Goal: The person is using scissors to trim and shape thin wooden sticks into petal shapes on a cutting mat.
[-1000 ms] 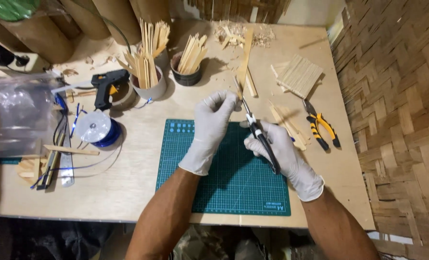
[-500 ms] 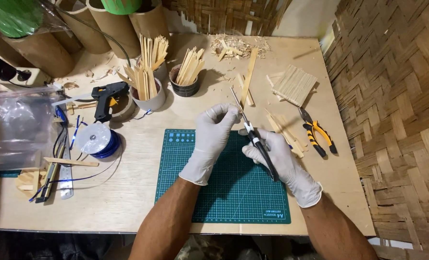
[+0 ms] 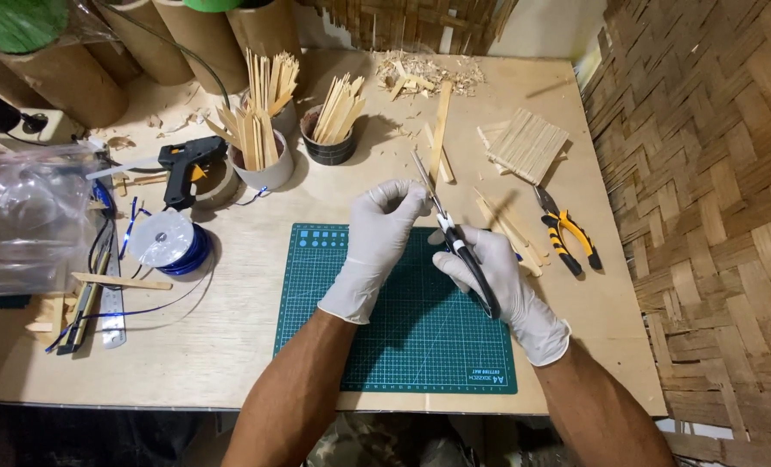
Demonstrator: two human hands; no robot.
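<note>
Both my hands wear white gloves and hover over a green cutting mat [image 3: 403, 346]. My right hand [image 3: 493, 281] grips black-handled scissors [image 3: 453, 235], blades pointing up and away toward the table's back. My left hand [image 3: 377, 238] has its fingertips pinched together close to the scissor blades; anything between the fingers is too small to tell. Loose flat wooden sticks [image 3: 511, 227] lie just right of my right hand.
Two cups of wooden sticks [image 3: 260, 138] [image 3: 334, 121], a black glue gun [image 3: 187, 164], a spool of blue wire [image 3: 171, 244], yellow-handled pliers [image 3: 567, 233], a panel of joined sticks [image 3: 528, 143], cardboard tubes at back left, a clear plastic bag [image 3: 22, 216], a ruler [image 3: 113, 298].
My hands and the scissors hold nearly the same pose over the mat; the head camera has shifted slightly, so the scene sits a little lower in view.
</note>
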